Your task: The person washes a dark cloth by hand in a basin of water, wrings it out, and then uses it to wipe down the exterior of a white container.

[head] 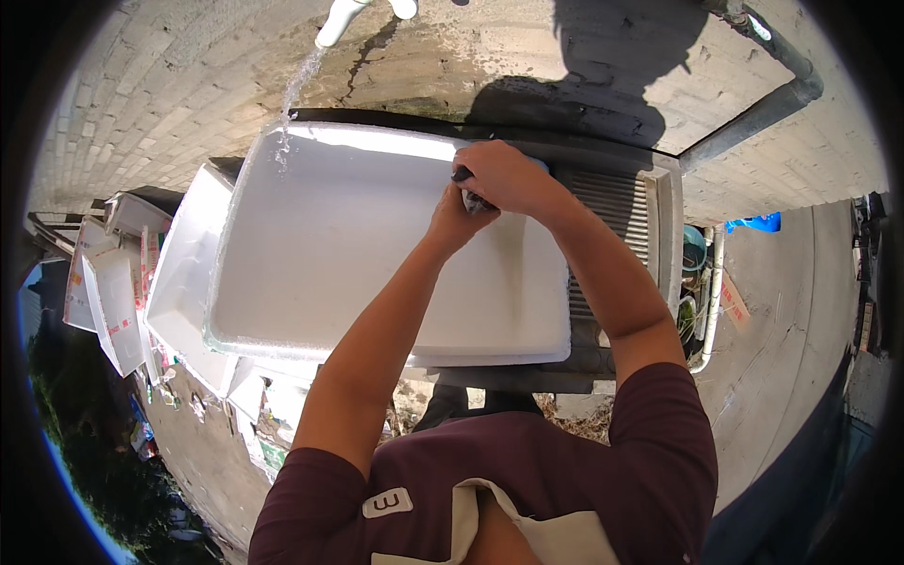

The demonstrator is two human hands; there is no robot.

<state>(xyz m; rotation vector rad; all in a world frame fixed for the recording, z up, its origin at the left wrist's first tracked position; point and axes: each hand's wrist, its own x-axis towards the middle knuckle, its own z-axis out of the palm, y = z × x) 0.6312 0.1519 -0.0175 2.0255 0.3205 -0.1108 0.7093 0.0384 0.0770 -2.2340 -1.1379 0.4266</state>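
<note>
A large white foam box (pixel 339 233) lies before me, over a stone washing sink with a ribbed board (pixel 614 212). Above the right part of the box, my left hand (pixel 459 215) and my right hand (pixel 501 173) meet, both closed around a dark, wet-looking cloth (pixel 474 201). My fingers hide most of the cloth. A brownish streak (pixel 515 275) runs down the inside of the box below my hands. Water (pixel 300 78) pours from a white tap (pixel 342 21) into the box's far left corner.
More white foam boxes (pixel 187 282) stand at the left, with smaller ones (pixel 113 296) beyond. A brick wall (pixel 452 70) rises behind the sink. A grey drainpipe (pixel 756 123) bends along it at the right. A teal bucket (pixel 694 247) and a white pipe (pixel 713 304) are right of the sink.
</note>
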